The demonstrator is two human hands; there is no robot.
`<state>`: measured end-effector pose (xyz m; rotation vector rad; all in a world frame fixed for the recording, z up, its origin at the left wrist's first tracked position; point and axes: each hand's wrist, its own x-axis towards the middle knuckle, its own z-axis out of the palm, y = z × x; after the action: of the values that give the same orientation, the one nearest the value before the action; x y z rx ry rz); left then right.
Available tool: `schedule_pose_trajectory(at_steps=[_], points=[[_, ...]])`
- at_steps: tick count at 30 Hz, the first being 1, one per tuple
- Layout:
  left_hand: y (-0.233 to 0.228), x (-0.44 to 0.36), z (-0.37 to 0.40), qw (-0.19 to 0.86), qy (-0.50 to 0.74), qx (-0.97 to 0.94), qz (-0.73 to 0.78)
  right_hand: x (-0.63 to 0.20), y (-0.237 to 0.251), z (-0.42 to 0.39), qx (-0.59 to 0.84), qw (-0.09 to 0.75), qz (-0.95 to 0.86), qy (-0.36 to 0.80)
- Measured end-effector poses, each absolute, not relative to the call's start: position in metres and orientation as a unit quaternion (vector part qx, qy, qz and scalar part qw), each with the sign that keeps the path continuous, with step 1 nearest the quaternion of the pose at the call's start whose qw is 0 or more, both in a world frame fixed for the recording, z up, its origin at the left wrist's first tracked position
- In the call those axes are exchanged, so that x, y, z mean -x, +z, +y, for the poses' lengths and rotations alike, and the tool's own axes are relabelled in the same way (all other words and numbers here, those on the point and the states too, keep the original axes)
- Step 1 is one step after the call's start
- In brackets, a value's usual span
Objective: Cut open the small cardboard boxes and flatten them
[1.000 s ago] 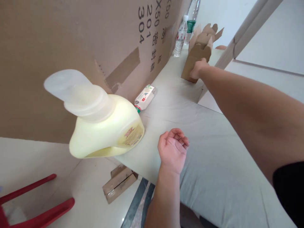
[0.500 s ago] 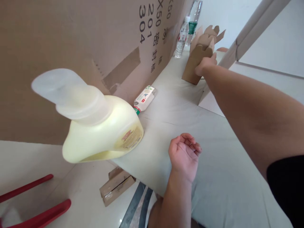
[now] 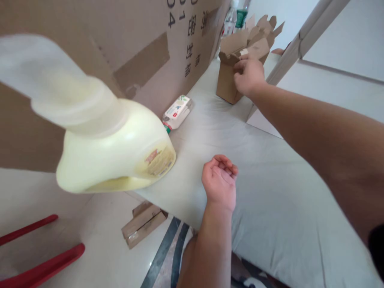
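My right hand is at a small brown cardboard box at the far end of the cloth-covered surface. Its fingers are curled at the box's upper edge and flaps, closed on the cardboard; part of the grip is hidden. The top flaps stand up and spread apart. My left hand lies palm up above the grey-green cloth, fingers loosely bent, with nothing in it. Left of it stands a big pale yellow bottle with a translucent cap, touched by neither hand.
A white pack with a green end lies against a large printed carton. Clear plastic bottles stand behind the small box. A white panel borders the right. Below are a flattened carton and red legs on the floor.
My right hand has shifted from the small box's side to its upper edge, and the box has turned with its flaps wider apart. My left hand keeps its pose; the view has shifted slightly.
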<state>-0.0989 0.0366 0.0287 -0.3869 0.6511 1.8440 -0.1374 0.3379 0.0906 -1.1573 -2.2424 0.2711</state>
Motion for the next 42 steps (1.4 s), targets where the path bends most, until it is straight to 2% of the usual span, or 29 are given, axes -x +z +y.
schedule_pose_trajectory(at_steps=[6,11,13,16,21,25,27,30,33,37,42], points=[[0.019,0.094,0.025,0.320,0.829,0.094,0.450,0.050,0.098,0.226,0.363,0.275,-0.888,0.070],[0.014,0.094,0.019,0.224,0.827,0.036,0.515,-0.094,0.110,0.123,0.217,0.361,-0.904,0.078],[0.016,0.089,0.022,0.239,0.832,0.005,0.501,-0.153,0.114,0.084,0.220,0.342,-0.908,0.098],[0.020,0.069,0.030,0.323,0.840,-0.111,0.422,-0.224,0.111,0.036,0.242,0.330,-0.910,0.074],[0.024,0.020,0.042,0.405,0.807,-0.275,0.330,-0.275,0.080,-0.001,0.361,0.463,-0.797,0.142],[0.027,-0.007,0.047,0.424,0.786,-0.308,0.327,-0.285,0.062,0.002,0.377,0.535,-0.756,0.036],[0.028,-0.014,0.048,0.421,0.781,-0.320,0.334,-0.289,0.056,0.007,0.378,0.571,-0.728,-0.016],[0.027,-0.021,0.047,0.403,0.769,-0.352,0.350,-0.296,0.045,0.013,0.366,0.609,-0.704,-0.003],[0.027,-0.028,0.046,0.377,0.761,-0.381,0.366,-0.305,0.036,0.014,0.354,0.586,-0.728,0.033],[0.027,-0.039,0.045,0.341,0.760,-0.401,0.382,-0.320,0.031,0.010,0.413,0.558,-0.717,0.068],[0.022,-0.052,0.042,0.314,0.738,-0.449,0.393,-0.334,0.026,0.008,0.401,0.564,-0.711,0.124]])
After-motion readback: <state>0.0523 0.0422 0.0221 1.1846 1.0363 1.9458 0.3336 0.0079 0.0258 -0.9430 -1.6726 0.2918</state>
